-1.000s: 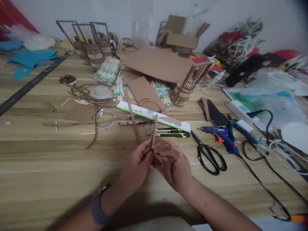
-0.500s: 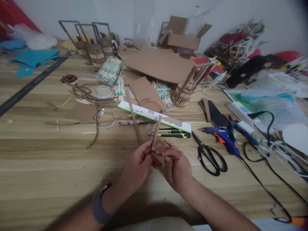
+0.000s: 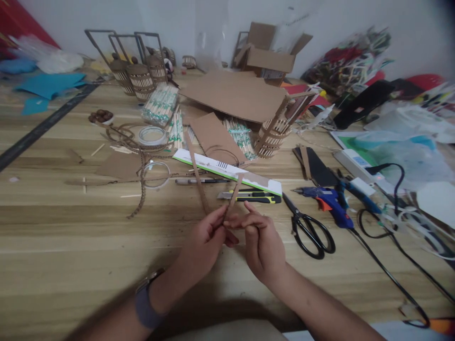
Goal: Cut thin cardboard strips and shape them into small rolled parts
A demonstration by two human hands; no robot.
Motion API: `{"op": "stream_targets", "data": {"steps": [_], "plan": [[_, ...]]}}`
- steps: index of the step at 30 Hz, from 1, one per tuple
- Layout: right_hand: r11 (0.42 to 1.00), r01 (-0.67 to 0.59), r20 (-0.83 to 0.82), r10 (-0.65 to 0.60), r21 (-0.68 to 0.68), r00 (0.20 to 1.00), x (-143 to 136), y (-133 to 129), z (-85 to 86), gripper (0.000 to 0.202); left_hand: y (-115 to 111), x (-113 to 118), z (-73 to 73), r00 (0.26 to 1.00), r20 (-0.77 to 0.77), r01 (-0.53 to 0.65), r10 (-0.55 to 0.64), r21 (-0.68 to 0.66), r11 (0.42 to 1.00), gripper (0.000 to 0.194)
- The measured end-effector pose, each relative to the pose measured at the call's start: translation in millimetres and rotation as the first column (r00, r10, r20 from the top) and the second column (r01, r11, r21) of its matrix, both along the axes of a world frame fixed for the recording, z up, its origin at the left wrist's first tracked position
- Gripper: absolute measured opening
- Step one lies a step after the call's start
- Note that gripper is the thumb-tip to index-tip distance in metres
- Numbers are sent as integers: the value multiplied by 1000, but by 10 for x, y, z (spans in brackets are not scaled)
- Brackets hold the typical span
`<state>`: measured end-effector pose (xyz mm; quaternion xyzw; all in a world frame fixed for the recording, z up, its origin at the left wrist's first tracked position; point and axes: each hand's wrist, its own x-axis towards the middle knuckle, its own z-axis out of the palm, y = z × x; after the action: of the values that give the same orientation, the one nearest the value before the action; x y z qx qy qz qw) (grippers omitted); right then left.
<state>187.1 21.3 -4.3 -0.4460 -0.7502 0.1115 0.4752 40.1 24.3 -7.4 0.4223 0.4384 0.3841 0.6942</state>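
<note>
My left hand (image 3: 206, 239) is closed in a pinch on a narrow brown cardboard strip (image 3: 197, 182). The strip is bent into a V. Its long left arm slants up and away, and its shorter right arm (image 3: 234, 196) rises from my fingertips. My right hand (image 3: 261, 239) is curled beside it, its fingertips meeting the strip at the bend; the exact contact is partly hidden by the fingers. Just beyond the hands lie a yellow and black utility knife (image 3: 254, 196), a pen (image 3: 202, 181) and a white strip with a green edge (image 3: 227, 169).
To the right are black scissors (image 3: 311, 229) and a blue glue gun (image 3: 327, 201) with its cord. A braided cord (image 3: 141, 184) and tape rolls (image 3: 152, 136) lie left. Farther back stand a stick-walled basket (image 3: 272, 137), cardboard sheets (image 3: 234, 94) and small lidded baskets (image 3: 142, 80).
The right arm of the strip has tilted a little further to the right and down. My right hand has shifted slightly, and its fingers have moved along the bend. The left hand stays almost still.
</note>
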Motion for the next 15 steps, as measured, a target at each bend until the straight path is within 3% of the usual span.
{"op": "stream_targets", "data": {"steps": [6, 9, 15], "plan": [[986, -167, 167, 161, 22, 973, 53, 58, -4, 23, 24, -30, 55, 998, -22, -58, 59, 32, 998, 50], [990, -137, 234, 124, 40, 964, 58, 67, -24, 12, 16, -27, 70, 997, -28, -73, 74, 55, 996, 52], [991, -114, 218, 94, 77, 971, 14, 41, -60, 17, -5, 12, 42, 997, 11, -70, 70, 45, 996, 50]]}}
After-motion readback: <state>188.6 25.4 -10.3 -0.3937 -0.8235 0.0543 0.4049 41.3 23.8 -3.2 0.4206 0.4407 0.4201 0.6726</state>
